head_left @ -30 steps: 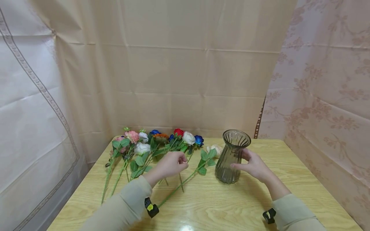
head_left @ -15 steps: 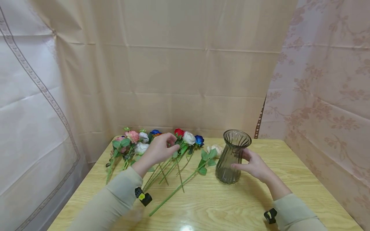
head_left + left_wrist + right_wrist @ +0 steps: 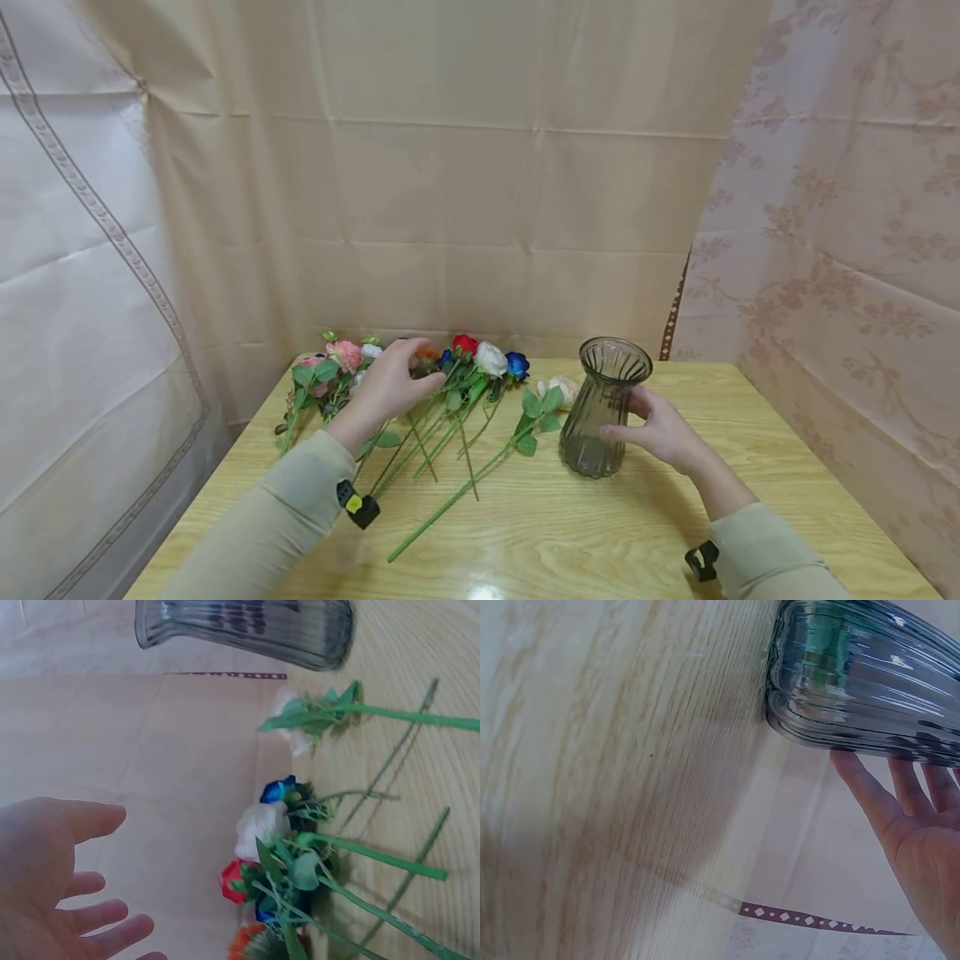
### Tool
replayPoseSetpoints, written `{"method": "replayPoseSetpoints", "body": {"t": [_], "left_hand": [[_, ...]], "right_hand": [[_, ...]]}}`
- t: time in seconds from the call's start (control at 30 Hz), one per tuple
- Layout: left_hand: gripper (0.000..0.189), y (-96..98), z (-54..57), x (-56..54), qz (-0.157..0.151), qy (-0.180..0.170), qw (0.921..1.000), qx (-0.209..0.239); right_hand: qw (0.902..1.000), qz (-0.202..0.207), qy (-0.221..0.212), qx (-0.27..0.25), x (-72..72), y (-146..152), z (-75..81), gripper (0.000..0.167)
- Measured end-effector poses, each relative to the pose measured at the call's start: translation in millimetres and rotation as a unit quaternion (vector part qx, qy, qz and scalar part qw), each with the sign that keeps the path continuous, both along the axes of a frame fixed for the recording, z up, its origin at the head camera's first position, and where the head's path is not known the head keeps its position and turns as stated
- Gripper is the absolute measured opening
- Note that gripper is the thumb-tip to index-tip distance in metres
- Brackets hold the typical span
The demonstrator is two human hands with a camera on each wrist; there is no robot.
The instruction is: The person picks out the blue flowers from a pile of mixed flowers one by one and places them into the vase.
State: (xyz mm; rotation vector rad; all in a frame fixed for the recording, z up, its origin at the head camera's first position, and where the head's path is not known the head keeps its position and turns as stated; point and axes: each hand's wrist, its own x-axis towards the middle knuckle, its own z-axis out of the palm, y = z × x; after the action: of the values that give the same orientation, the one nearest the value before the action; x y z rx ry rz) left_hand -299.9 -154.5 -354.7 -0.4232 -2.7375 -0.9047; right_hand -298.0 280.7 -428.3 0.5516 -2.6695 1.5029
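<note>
My left hand [image 3: 387, 377] hovers over the artificial flowers at the left of the table, fingers spread and holding nothing. In the left wrist view its thumb and fingers [image 3: 105, 911] stand apart from the blooms. Close by lie a white rose [image 3: 491, 359], a red rose [image 3: 464, 344], a blue rose [image 3: 517, 365] and an orange flower [image 3: 427, 354]. Part of the pile is hidden behind the hand. My right hand [image 3: 663, 429] holds the smoky ribbed glass vase [image 3: 592, 437] from its right side, thumb in front. The vase stands upright on the table.
A cream rose [image 3: 558, 389] lies left of the vase, its long green stem [image 3: 457, 497] slanting toward the table's front. Pink flowers [image 3: 345, 356] sit at the far left of the pile. A beige curtain [image 3: 480, 208] hangs behind the wooden table [image 3: 570, 533].
My left hand has moved left and away from me, from above the stems to over the blooms, and its fingers have opened out. The right hand and vase have stayed in place.
</note>
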Motion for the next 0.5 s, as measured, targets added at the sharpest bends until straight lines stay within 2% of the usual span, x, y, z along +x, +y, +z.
{"method": "replayPoseSetpoints", "body": {"t": [0.27,0.5], "left_hand": [[0.092,-9.4,-16.8,-7.4,0.026,-0.043,0.9987,-0.001],[0.094,-13.6,-34.6,-12.3,0.029,-0.064,0.9973,-0.024]], "right_hand": [[1.0,0.0,0.002,-0.004,-0.9,-0.3,0.3,0.09],[1.0,0.001,-0.001,-0.006,-0.4,0.0,-0.7,0.091]]}}
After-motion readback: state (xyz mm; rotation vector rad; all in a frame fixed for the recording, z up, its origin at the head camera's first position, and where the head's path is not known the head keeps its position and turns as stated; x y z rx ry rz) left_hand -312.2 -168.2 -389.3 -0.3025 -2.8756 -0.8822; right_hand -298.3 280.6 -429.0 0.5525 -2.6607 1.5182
